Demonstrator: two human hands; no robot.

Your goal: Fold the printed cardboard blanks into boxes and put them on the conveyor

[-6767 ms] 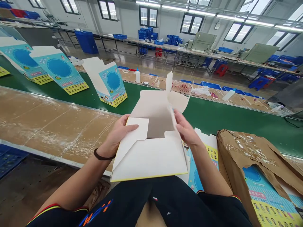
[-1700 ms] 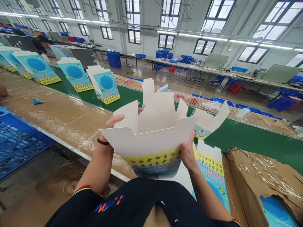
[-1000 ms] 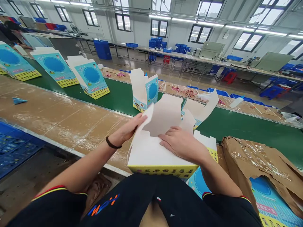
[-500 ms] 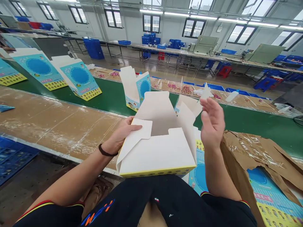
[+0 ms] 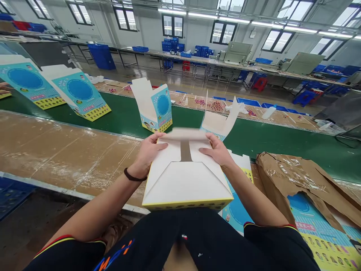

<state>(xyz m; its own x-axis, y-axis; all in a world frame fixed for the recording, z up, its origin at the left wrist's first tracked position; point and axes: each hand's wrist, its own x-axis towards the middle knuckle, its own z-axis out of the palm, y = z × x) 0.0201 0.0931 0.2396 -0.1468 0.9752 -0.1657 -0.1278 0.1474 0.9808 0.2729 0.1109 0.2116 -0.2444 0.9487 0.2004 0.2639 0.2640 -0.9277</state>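
Note:
A cardboard box (image 5: pixel 187 184), white inside with a yellow printed edge, rests against my body between both hands. My left hand (image 5: pixel 149 152) grips its left far corner, thumb on the folded-in left flap. On the other side my right hand (image 5: pixel 218 150) pinches the right far corner, thumb lying on the right flap. Both side flaps and the near flap lie folded inward, with a narrow dark gap between the side flaps. The far flap, blurred, bends over beyond my fingers. Flat printed cartons (image 5: pixel 238 203) lie under my right forearm.
Opened boxes (image 5: pixel 162 107) stand on the green conveyor belt (image 5: pixel 121 113), one (image 5: pixel 216 122) just beyond my right hand. Torn brown wrapping paper (image 5: pixel 299 177) covers a carton stack at right. A co-worker's hand (image 5: pixel 4 88) shows at far left. A blue crate (image 5: pixel 17 195) sits lower left.
My right hand has come down from the air onto the box's right side. The right flap now lies folded inward, and the far flap has bent down from upright.

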